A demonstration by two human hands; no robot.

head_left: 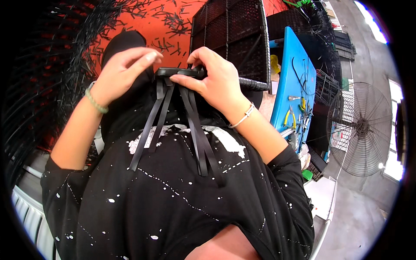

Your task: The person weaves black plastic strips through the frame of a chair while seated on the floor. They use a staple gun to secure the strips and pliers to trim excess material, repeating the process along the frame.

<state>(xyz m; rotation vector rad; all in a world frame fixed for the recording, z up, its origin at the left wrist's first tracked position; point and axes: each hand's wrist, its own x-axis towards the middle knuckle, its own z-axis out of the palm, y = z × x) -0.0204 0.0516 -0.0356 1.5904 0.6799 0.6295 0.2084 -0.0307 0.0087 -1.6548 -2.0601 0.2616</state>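
A short black bar (173,72) lies across the space above my lap, with several flat black strips (195,125) hanging down from it over my shirt. My right hand (219,78) grips the bar's right end, thumb in front and fingers curled over the top. My left hand (123,76) is just up and left of the bar's left end, apart from it. Its fingers are stretched out and slightly blurred, and nothing shows in them. Right behind the bar stands a black woven panel (229,39) on a dark frame; how the bar joins it is hidden by my right hand.
Black strip offcuts litter the red surface (143,21) ahead. Loose black strips (82,39) are massed at left. On the right, a blue table (286,82) bears yellow-handled pliers (290,117) and other small tools. A large wire-cage fan (362,125) stands beyond it.
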